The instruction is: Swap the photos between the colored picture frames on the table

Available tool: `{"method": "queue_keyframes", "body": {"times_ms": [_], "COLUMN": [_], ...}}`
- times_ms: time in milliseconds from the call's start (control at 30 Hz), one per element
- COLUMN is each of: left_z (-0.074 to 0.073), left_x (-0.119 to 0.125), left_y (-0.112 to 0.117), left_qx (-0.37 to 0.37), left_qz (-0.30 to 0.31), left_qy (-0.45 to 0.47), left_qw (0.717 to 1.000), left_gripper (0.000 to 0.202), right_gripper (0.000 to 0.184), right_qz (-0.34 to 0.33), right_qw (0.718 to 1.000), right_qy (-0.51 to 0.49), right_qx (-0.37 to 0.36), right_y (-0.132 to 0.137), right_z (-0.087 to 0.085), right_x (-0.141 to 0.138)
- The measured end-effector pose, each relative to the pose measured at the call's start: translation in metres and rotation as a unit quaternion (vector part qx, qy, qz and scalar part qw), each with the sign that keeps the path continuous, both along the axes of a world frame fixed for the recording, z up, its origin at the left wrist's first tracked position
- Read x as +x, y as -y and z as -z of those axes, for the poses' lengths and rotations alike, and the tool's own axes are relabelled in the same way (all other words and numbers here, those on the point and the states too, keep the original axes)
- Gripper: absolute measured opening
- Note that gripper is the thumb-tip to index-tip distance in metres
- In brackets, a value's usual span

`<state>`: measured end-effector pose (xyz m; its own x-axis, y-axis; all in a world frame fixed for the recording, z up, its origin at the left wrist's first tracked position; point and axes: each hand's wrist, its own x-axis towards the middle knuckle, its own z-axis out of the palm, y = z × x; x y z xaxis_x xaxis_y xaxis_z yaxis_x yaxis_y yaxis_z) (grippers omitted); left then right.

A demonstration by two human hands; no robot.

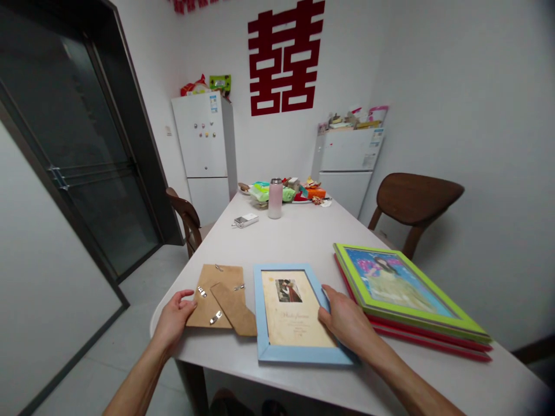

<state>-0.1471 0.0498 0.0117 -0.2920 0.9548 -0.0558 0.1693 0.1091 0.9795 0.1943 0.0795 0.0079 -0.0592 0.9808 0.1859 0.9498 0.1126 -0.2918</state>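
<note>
A brown picture-frame backing board (202, 312) with metal clips and a fold-out stand lies near the table's front left. My left hand (173, 318) is closed at its left edge, thumb and fingers curled there. Beside the board is a light blue picture frame (262, 312) holding a cream insert with a small photo. My right hand (347, 320) grips the frame's right side, thumb on the front and the other fingers mostly hidden. The frame's left edge is close against the board's stand.
Stacked frames, a lime green picture frame (416, 289) on top of red ones, lie at the right. Farther back are a pink bottle (275, 199), a small white device (246, 220) and snack packets (262, 193). Chairs (418, 199) flank the white table (277, 245).
</note>
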Motion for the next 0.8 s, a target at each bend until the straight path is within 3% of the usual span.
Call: {"method": "queue_keyframes", "body": {"times_ms": [100, 200, 367, 433, 500, 600, 667, 733, 800], "left_z": [0.000, -0.004, -0.021, -0.029, -0.034, -0.037, -0.039, -0.042, -0.048], "left_x": [-0.014, -0.023, -0.014, 0.011, 0.049, 0.117, 0.156, 0.181, 0.189], "left_y": [0.000, -0.003, -0.006, -0.004, 0.002, 0.018, 0.028, 0.035, 0.037], "left_qx": [-0.005, -0.009, 0.025, 0.051, 0.078, 0.153, 0.222, 0.263, 0.292], "left_qz": [0.008, 0.006, -0.009, 0.007, 0.051, 0.145, 0.228, 0.261, 0.264], "left_qy": [-0.072, -0.154, -0.267, -0.284, -0.282, -0.250, -0.226, -0.234, -0.251], "left_qw": [0.997, 0.988, 0.963, 0.957, 0.955, 0.945, 0.920, 0.899, 0.884], "left_gripper": [0.036, 0.029, 0.025, 0.027, 0.029, 0.045, 0.062, 0.061, 0.047], "right_gripper": [0.051, 0.060, 0.067, 0.066, 0.065, 0.070, 0.074, 0.074, 0.074], "right_qz": [0.013, 0.035, 0.020, -0.019, -0.038, 0.004, 0.012, -0.002, -0.003], "right_qw": [0.998, 0.968, 0.796, 0.751, 0.736, 0.737, 0.736, 0.735, 0.742], "right_qy": [-0.064, -0.239, -0.567, -0.620, -0.639, -0.650, -0.655, -0.657, -0.649], "right_qx": [-0.001, -0.066, -0.209, -0.226, -0.219, -0.186, -0.171, -0.170, -0.169], "right_y": [-0.001, 0.002, 0.015, 0.019, 0.023, 0.028, 0.030, 0.030, 0.029], "right_z": [-0.006, -0.014, -0.026, -0.031, -0.037, -0.046, -0.051, -0.054, -0.053], "right_x": [-0.001, -0.002, -0.003, -0.004, -0.006, -0.012, -0.015, -0.016, -0.014]}}
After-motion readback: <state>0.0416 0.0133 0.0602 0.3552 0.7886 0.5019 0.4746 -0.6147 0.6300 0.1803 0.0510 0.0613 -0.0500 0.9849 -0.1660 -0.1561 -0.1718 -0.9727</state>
